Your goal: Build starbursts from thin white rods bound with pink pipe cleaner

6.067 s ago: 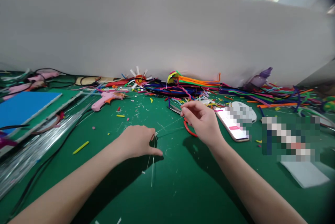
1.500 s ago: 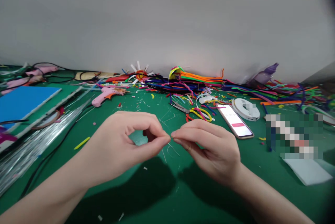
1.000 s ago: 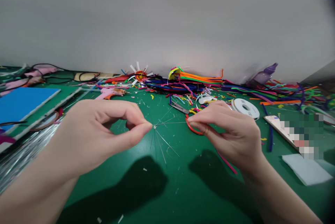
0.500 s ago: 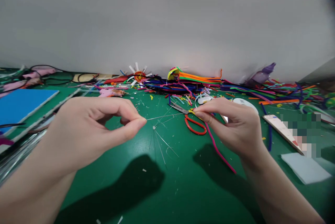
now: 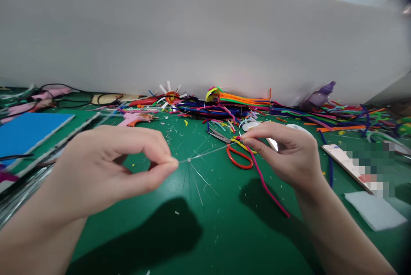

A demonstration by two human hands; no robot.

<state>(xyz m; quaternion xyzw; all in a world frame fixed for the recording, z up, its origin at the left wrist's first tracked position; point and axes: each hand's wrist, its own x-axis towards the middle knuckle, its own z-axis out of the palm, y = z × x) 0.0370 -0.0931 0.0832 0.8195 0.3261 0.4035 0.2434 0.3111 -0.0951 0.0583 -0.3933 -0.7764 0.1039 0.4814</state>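
Observation:
My left hand [image 5: 128,168] is closed in a pinch on one end of a thin pale strand [image 5: 210,152]. The strand stretches across to the fingertips of my right hand [image 5: 282,150], also pinched. Whether it is thread or fine wire I cannot tell. Below the strand, a small hub with several thin spokes [image 5: 196,176] spreads over the green tabletop. Red-handled scissors [image 5: 240,161] lie partly open beside my right fingertips. A pink pipe cleaner [image 5: 268,189] runs from near those fingertips toward me; I cannot tell whether they touch it.
Pipe cleaners [image 5: 247,100] and scraps lie heaped along the grey partition [image 5: 192,31]. A pink glue gun [image 5: 135,118] and a blue sheet [image 5: 28,133] are at the left. A phone [image 5: 343,163], a white pad [image 5: 374,210] and a purple bottle [image 5: 321,95] stand or lie at the right.
My left hand has shifted slightly down, and the strand now slopes down to the left, crossing close to the hub. The right hand has hardly moved; the view has tilted a little.

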